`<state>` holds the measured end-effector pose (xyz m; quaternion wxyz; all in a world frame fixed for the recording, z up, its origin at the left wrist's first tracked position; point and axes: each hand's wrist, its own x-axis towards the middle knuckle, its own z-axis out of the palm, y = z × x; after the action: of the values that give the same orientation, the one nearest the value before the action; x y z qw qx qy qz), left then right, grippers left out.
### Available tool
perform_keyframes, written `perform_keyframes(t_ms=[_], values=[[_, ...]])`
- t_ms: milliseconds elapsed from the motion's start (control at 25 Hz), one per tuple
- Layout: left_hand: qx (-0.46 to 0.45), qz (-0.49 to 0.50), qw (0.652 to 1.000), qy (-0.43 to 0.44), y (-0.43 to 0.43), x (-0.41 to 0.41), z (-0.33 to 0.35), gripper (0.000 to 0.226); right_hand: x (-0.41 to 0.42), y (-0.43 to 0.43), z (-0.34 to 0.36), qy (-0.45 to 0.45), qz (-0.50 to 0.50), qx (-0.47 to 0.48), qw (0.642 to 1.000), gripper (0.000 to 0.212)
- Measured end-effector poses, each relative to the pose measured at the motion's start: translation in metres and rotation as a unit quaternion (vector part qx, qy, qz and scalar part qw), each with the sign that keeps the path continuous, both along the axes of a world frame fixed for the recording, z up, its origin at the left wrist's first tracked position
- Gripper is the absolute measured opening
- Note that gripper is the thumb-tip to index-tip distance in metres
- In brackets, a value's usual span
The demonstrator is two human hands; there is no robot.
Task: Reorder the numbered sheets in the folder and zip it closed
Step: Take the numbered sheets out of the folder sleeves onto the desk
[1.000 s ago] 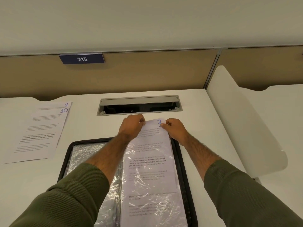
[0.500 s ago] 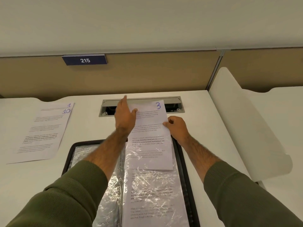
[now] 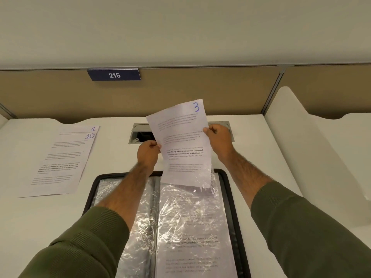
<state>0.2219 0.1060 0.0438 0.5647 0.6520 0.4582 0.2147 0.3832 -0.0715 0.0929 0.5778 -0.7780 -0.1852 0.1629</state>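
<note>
Both of your hands pinch sheet 3 (image 3: 183, 145) by its long edges. The left hand (image 3: 148, 155) nips the left edge about halfway down, and the right hand (image 3: 217, 140) grips the right edge a little higher. That staggered hold keeps the thin paper taut, so it stands tilted above the desk (image 3: 112, 199) without folding.

The sheet's lower edge sits at the mouth of the right sleeve (image 3: 192, 213). Glare over its bottom corner suggests that end is just inside the plastic, though you cannot be sure from here.

The folder (image 3: 227, 197) lies open and flat in front of you, zip rim all round, so both rows of sleeves can be reached. Another printed sheet shows through the right sleeve nearer to you.

Well to the left lies a pile (image 3: 62, 159) with 10 on top and 1 showing above it. The numbers face up, probably so you can read the order at a glance.

Judging by this, you are at the sorting stage, with sheets not yet refiled and the zip undone. Mind the sleeve mouth: the plastic looks clingy and could crease the paper.
</note>
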Motion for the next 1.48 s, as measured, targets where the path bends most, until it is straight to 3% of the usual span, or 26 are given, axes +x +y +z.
perform_keyframes(t_ms=[120,240,520,800,920,1080,1480], values=[[0.006,0.016,0.999,-0.043,0.014,0.006,0.017,0.01,-0.004,0.003,0.007,0.027,0.013,0.028,0.999,0.01],[0.036,0.024,0.995,-0.088,0.026,0.009,0.038,0.017,-0.013,0.002,0.001,0.064,0.022,0.037,0.997,0.016],[0.104,0.092,0.981,-0.133,0.075,-0.048,0.083,0.016,-0.063,0.065,0.024,0.033,0.018,0.036,0.999,0.011],[0.144,0.171,0.974,-0.032,0.202,-0.202,0.062,0.014,-0.197,0.198,0.02,0.047,0.071,0.018,0.996,0.015],[0.144,0.167,0.975,0.025,0.255,-0.266,0.042,0.018,-0.259,0.252,-0.007,0.066,0.053,-0.023,0.996,0.035],[0.123,0.145,0.978,0.083,0.304,-0.332,0.019,0.02,-0.323,0.303,-0.039,0.094,0.056,-0.087,0.99,0.037],[0.108,0.027,0.983,0.148,0.355,-0.374,-0.03,0.021,-0.369,0.335,-0.077,0.163,0.052,-0.207,0.963,0.024]])
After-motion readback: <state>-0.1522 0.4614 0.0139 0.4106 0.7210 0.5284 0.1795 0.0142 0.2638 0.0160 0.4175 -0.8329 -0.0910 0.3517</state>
